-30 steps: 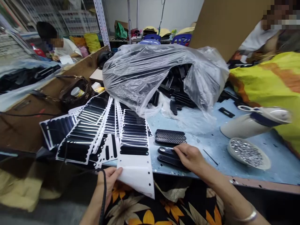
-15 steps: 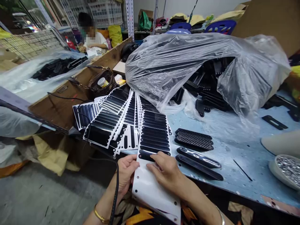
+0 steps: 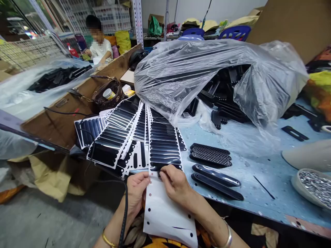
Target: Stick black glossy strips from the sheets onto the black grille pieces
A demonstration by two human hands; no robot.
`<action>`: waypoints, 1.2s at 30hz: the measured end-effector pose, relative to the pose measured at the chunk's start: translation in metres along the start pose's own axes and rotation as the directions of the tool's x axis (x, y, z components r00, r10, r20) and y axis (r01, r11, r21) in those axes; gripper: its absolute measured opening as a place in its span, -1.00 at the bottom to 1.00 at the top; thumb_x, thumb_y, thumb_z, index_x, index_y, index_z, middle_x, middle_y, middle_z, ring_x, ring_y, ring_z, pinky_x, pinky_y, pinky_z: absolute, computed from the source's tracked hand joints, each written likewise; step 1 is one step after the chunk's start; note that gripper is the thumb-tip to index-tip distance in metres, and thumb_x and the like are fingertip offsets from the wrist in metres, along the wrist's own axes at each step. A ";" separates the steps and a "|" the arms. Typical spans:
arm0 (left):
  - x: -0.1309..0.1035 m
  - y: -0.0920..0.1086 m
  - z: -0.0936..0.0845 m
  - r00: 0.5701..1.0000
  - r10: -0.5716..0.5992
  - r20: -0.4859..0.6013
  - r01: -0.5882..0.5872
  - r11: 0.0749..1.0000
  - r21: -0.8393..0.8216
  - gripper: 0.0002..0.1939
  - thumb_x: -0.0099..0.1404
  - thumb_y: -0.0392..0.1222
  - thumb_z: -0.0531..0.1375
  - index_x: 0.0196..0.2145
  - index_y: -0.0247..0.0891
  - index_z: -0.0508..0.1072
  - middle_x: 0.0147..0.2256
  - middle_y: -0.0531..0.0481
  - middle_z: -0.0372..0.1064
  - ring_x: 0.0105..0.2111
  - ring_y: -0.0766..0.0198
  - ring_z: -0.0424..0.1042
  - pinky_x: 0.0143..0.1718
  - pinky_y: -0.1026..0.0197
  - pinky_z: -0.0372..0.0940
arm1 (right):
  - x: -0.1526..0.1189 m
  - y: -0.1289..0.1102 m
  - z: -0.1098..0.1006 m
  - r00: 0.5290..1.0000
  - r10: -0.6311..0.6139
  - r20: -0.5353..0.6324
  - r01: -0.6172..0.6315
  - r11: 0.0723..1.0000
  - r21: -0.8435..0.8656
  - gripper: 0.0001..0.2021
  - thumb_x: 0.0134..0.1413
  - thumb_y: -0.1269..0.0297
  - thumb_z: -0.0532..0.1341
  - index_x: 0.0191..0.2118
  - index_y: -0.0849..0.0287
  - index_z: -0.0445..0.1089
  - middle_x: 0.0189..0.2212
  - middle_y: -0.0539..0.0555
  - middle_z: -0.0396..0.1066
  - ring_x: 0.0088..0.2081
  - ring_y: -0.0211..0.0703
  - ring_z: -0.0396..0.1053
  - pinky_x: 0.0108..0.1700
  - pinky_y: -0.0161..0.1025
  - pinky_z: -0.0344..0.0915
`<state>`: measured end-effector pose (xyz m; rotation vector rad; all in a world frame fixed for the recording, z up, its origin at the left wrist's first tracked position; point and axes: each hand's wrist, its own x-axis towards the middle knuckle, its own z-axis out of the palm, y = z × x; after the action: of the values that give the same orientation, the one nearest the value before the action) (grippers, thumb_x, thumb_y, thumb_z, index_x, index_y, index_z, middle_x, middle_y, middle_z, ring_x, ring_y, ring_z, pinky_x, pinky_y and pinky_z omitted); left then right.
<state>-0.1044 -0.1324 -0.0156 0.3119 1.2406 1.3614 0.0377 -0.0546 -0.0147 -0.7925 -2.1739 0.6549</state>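
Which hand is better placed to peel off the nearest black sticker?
Probably the right hand: its fingertips sit on the lowest black sticker, while the left hand grips the white sheet at its edge, steadying it.

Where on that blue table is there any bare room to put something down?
Bare blue table lies between the glossy black strips, the plastic bag and the silver dish. The left side is crowded with fanned sticker sheets, where both hands work.
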 end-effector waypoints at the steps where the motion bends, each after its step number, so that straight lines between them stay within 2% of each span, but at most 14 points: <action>1: 0.000 -0.001 -0.003 1.000 0.008 -0.009 -0.008 1.000 -0.003 -0.70 -0.08 -0.09 0.45 -0.42 -0.35 0.59 -0.61 0.01 0.44 -0.64 0.36 0.34 -0.58 0.35 0.23 | 0.001 0.000 -0.004 0.999 -0.010 -0.035 0.011 0.999 0.030 -0.80 0.25 0.44 0.06 -0.35 0.17 0.38 -0.53 0.03 0.41 -0.53 -0.22 0.38 -0.47 -0.31 0.28; 5: 0.003 -0.003 -0.017 0.993 0.064 -0.099 -0.054 0.994 0.094 -0.66 -0.02 -0.12 0.43 -0.28 -0.35 0.59 -0.52 -0.03 0.53 -0.56 0.26 0.45 -0.47 0.29 0.32 | -0.004 -0.002 -0.054 0.993 0.043 -0.108 -0.034 0.996 0.084 -0.80 0.22 0.40 0.13 -0.40 0.14 0.45 -0.59 0.00 0.44 -0.60 -0.21 0.41 -0.54 -0.30 0.33; 7: 0.004 -0.002 -0.025 0.980 0.119 -0.157 -0.089 0.979 0.184 -0.65 0.00 -0.15 0.43 -0.23 -0.33 0.58 -0.53 -0.01 0.52 -0.56 0.23 0.46 -0.49 0.29 0.31 | -0.013 0.002 -0.097 0.970 0.203 -0.134 -0.188 0.975 0.122 -0.85 0.20 0.33 0.22 -0.37 0.09 0.52 -0.62 -0.01 0.46 -0.62 -0.17 0.44 -0.57 -0.27 0.38; 9: 0.005 0.002 -0.032 0.966 0.184 -0.180 -0.128 0.949 0.287 -0.68 0.00 -0.18 0.42 -0.25 -0.31 0.58 -0.55 0.01 0.51 -0.58 0.23 0.45 -0.52 0.29 0.30 | -0.025 0.009 -0.142 0.857 0.413 -0.310 -0.355 0.907 0.225 -0.91 0.13 0.22 0.34 -0.36 0.06 0.57 -0.61 0.03 0.49 -0.65 -0.14 0.44 -0.61 -0.24 0.42; 12: 0.001 0.012 -0.039 0.895 0.395 -0.208 -0.251 0.831 0.497 -0.76 -0.01 -0.22 0.42 -0.31 -0.24 0.61 -0.62 0.06 0.43 -0.64 0.26 0.37 -0.59 0.31 0.23 | -0.038 0.014 -0.192 0.615 0.542 -0.573 -0.432 0.839 0.331 -0.81 -0.05 0.09 0.48 -0.43 0.06 0.57 -0.61 0.08 0.47 -0.64 -0.12 0.41 -0.61 -0.18 0.43; 13: -0.001 0.017 -0.038 0.847 0.490 -0.208 -0.297 0.760 0.578 -0.78 -0.02 -0.23 0.43 -0.34 -0.21 0.62 -0.65 0.08 0.38 -0.65 0.28 0.33 -0.60 0.32 0.22 | -0.041 0.014 -0.202 0.561 0.555 -0.614 -0.449 0.827 0.338 -0.78 -0.09 0.07 0.50 -0.43 0.07 0.58 -0.59 0.10 0.48 -0.62 -0.11 0.43 -0.59 -0.15 0.45; 15: -0.004 0.029 -0.031 0.763 0.625 -0.166 -0.351 0.617 0.705 -0.78 -0.02 -0.20 0.45 -0.35 -0.18 0.62 -0.66 0.10 0.33 -0.64 0.30 0.29 -0.58 0.33 0.22 | -0.045 0.010 -0.211 0.525 0.571 -0.631 -0.479 0.811 0.335 -0.77 -0.09 0.06 0.50 -0.38 0.07 0.59 -0.54 0.12 0.52 -0.56 -0.06 0.49 -0.51 -0.10 0.52; 16: -0.005 0.035 -0.022 0.758 0.640 -0.126 -0.365 0.577 0.731 -0.78 0.01 -0.15 0.45 -0.33 -0.17 0.62 -0.65 0.10 0.34 -0.63 0.30 0.29 -0.57 0.33 0.23 | -0.045 0.008 -0.212 0.537 0.568 -0.624 -0.474 0.815 0.333 -0.78 -0.06 0.07 0.49 -0.35 0.07 0.60 -0.52 0.12 0.55 -0.53 -0.05 0.52 -0.46 -0.09 0.55; 18: -0.002 0.045 0.003 0.828 0.560 -0.022 -0.392 0.607 0.692 -0.74 0.09 -0.01 0.41 -0.31 -0.21 0.61 -0.59 0.07 0.41 -0.65 0.32 0.32 -0.60 0.32 0.23 | -0.045 0.006 -0.208 0.631 0.538 -0.560 -0.423 0.843 0.334 -0.83 0.04 0.11 0.44 -0.30 0.06 0.61 -0.45 0.11 0.59 -0.46 -0.03 0.56 -0.38 -0.06 0.58; 21: 0.013 0.054 0.059 0.947 0.228 0.226 -0.311 0.823 0.476 -0.54 0.16 0.20 0.31 -0.32 -0.31 0.56 -0.57 -0.02 0.46 -0.71 0.33 0.35 -0.68 0.32 0.16 | -0.040 0.004 -0.199 0.809 0.384 -0.445 -0.278 0.917 0.287 -0.91 0.17 0.21 0.35 -0.24 0.04 0.61 -0.35 0.08 0.62 -0.41 -0.06 0.58 -0.36 -0.12 0.57; 24: 0.031 0.055 0.111 0.930 0.006 0.367 -0.136 0.935 0.329 -0.47 0.13 0.27 0.29 -0.41 -0.36 0.49 -0.61 -0.05 0.45 -0.75 0.31 0.37 -0.74 0.36 0.03 | -0.034 -0.001 -0.197 0.902 0.253 -0.351 -0.182 0.958 0.222 -0.89 0.22 0.32 0.30 -0.23 0.06 0.61 -0.39 0.05 0.61 -0.44 -0.14 0.56 -0.38 -0.22 0.54; 27: 0.044 0.052 0.141 0.880 -0.081 0.467 -0.072 0.951 0.301 -0.53 0.08 0.16 0.36 -0.55 -0.34 0.40 -0.65 -0.04 0.42 -0.79 0.36 0.33 -0.77 0.40 -0.03 | -0.032 -0.001 -0.199 0.938 0.221 -0.266 -0.168 0.963 0.211 -0.89 0.19 0.35 0.30 -0.24 0.11 0.61 -0.42 0.07 0.60 -0.44 -0.14 0.56 -0.39 -0.26 0.53; 30: 0.049 0.051 0.150 0.841 -0.135 0.524 -0.030 0.955 0.295 -0.59 0.03 0.06 0.39 -0.58 -0.33 0.38 -0.66 -0.06 0.44 -0.81 0.38 0.31 -0.79 0.41 -0.08 | -0.037 0.009 -0.203 0.943 0.276 -0.188 -0.223 0.940 0.258 -0.89 0.17 0.32 0.31 -0.24 0.13 0.62 -0.37 0.11 0.61 -0.44 -0.14 0.56 -0.40 -0.26 0.53; 36: 0.057 0.051 0.156 0.857 -0.109 0.504 -0.043 0.959 0.280 -0.67 -0.03 -0.06 0.43 -0.59 -0.34 0.42 -0.64 -0.05 0.47 -0.78 0.39 0.34 -0.77 0.42 -0.03 | -0.054 0.039 -0.206 0.919 0.386 -0.085 -0.302 0.825 0.477 -0.87 0.11 0.25 0.35 -0.26 0.15 0.62 -0.39 0.13 0.59 -0.42 -0.11 0.57 -0.37 -0.25 0.53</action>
<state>-0.0233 0.0021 0.0587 0.8007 0.9702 0.9719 0.2380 -0.0231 0.0612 -0.9509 -1.6239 1.1813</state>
